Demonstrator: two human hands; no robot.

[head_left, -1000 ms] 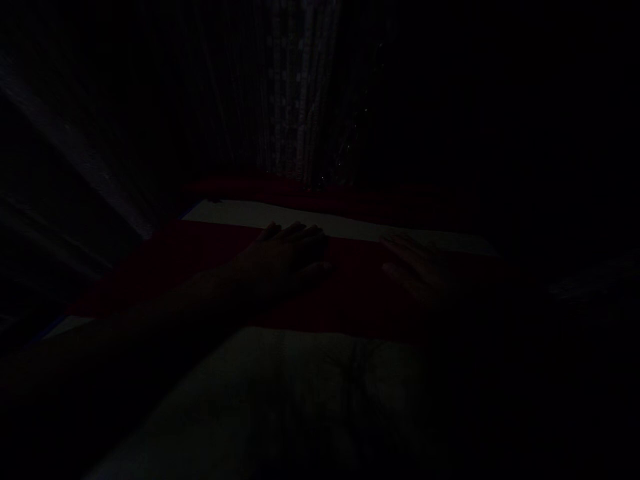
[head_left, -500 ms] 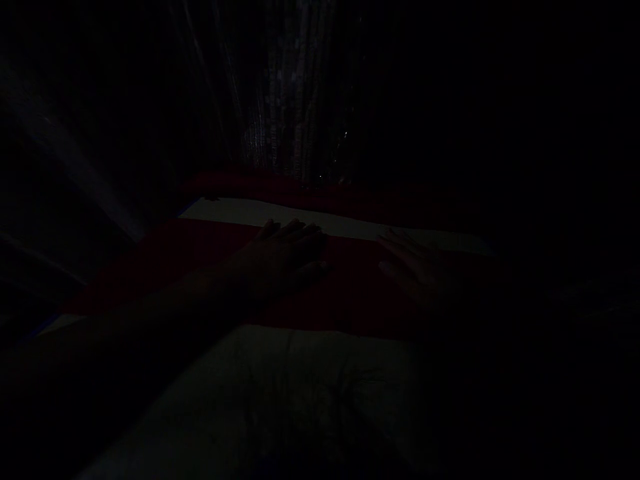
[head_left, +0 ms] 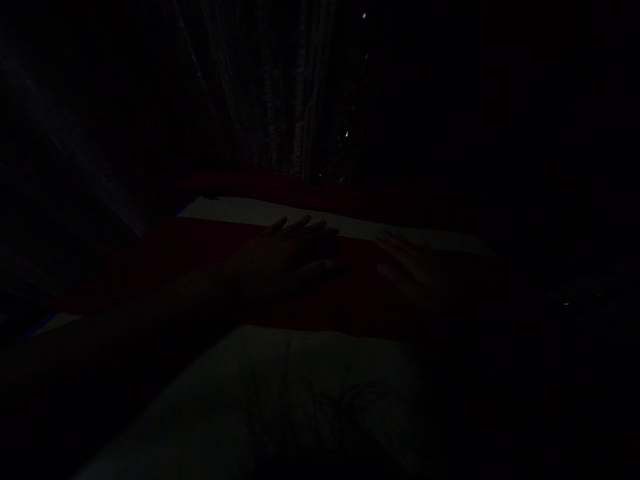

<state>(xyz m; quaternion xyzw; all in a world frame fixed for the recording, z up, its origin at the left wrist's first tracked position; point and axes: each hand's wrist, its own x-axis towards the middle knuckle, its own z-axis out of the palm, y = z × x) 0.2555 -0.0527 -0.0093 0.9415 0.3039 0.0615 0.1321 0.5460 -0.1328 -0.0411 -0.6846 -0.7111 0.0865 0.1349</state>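
Observation:
The picture is very dark. A cloth with a broad red band between pale bands lies spread out in front of me. My left hand is over the red band, fingers stretched out and apart, the tips reaching the far pale band. To its right, my right hand is also flat with fingers extended, near the same seam of red and pale. Neither hand grips anything I can see. Much of the right hand and its arm is lost in shadow.
Beyond the cloth's far red edge hangs what looks like a shiny, rippled curtain. Faint dark marks, perhaps a printed pattern, show on the near pale band. A blue edge runs along the cloth's left side.
My left hand has shifted slightly to the right, its fingers a little more spread and raised. My right hand has barely moved, and the cloth looks the same.

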